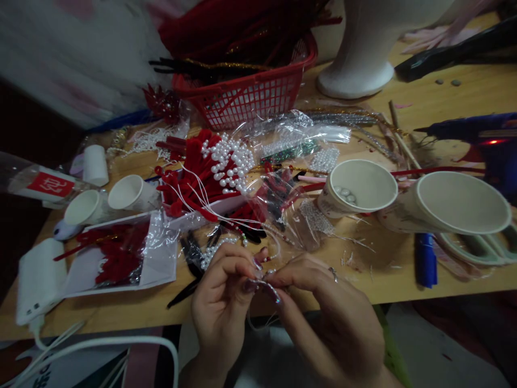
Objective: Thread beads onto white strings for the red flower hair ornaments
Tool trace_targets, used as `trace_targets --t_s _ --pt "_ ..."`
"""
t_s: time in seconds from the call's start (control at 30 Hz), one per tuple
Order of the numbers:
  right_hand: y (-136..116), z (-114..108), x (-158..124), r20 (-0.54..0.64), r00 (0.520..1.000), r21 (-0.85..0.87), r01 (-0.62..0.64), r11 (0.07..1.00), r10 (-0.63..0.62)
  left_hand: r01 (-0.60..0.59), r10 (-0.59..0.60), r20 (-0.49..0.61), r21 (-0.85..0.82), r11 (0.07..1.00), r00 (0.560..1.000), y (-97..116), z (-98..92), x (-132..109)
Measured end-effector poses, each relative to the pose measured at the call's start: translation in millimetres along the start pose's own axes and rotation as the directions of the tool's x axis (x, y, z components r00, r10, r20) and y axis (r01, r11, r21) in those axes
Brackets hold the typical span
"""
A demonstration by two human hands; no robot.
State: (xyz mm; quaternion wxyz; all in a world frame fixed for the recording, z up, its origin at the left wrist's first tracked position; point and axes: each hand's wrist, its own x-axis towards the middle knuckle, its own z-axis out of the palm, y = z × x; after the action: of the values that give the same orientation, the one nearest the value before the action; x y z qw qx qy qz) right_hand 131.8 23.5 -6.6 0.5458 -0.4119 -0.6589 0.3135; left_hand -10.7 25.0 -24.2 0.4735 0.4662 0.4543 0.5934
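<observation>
My left hand (224, 302) and my right hand (327, 307) meet at the table's near edge, fingertips pinched together on something small and thin; a fine pale thread (258, 323) hangs below them. A ring sits on a right-hand finger. Just beyond the fingers lie strings of white pearl beads (228, 161) on red velvet pieces (189, 183) and clear plastic bags (283, 205). A paper cup (363, 188) with a few pearls inside lies tilted to the right.
A red basket (250, 91) of red material stands at the back. Two larger paper cups (456, 207), small cups (121, 194), a blue glue gun (476, 134), a white power bank (38, 280) with cable, a plastic bottle (40, 183), a white mannequin base (355, 75).
</observation>
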Motion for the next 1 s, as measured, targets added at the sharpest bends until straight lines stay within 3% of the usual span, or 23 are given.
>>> trace_targets --t_s 0.27,0.7,1.0 --pt "2.9 0.0 0.3 0.026 0.999 -0.142 0.034 0.989 -0.030 0.039 -0.041 -0.062 -0.038 0.999 0.997 2.8 7.8 0.0" --pt "2.1 4.0 1.5 -0.014 1.000 -0.052 0.001 0.999 -0.002 0.062 -0.066 -0.094 -0.049 0.997 0.993 -1.1 8.7 -2.1" --pt "2.3 1.0 0.3 -0.032 0.999 -0.112 -0.002 0.994 -0.002 0.053 -0.059 -0.101 -0.063 0.997 0.993 -0.6 11.7 -1.3"
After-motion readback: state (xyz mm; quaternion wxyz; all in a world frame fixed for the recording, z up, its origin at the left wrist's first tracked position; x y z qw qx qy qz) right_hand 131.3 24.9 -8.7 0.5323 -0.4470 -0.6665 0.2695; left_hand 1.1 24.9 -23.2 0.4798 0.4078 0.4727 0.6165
